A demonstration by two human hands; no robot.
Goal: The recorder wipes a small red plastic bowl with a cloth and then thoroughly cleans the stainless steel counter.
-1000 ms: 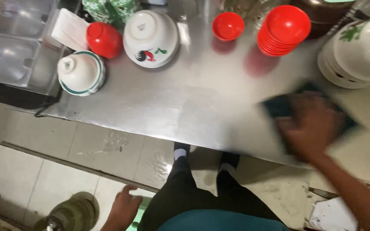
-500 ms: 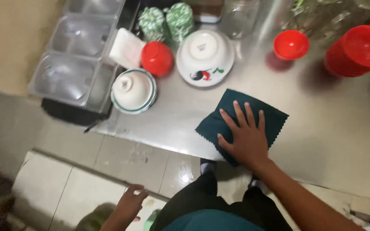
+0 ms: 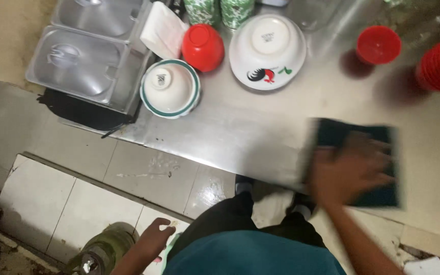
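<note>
Steel worktop [image 3: 260,132] fills my view. My right hand [image 3: 350,173], fingers spread flat and blurred, presses a dark green cloth [image 3: 378,140] near its front edge. My left hand [image 3: 154,238] hangs low, loosely curled, holding nothing.

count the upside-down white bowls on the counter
2: a green-rimmed bowl beside the steel trays, and a larger rooster-print bowl right of the red cup. Others may be out of frame.
</note>
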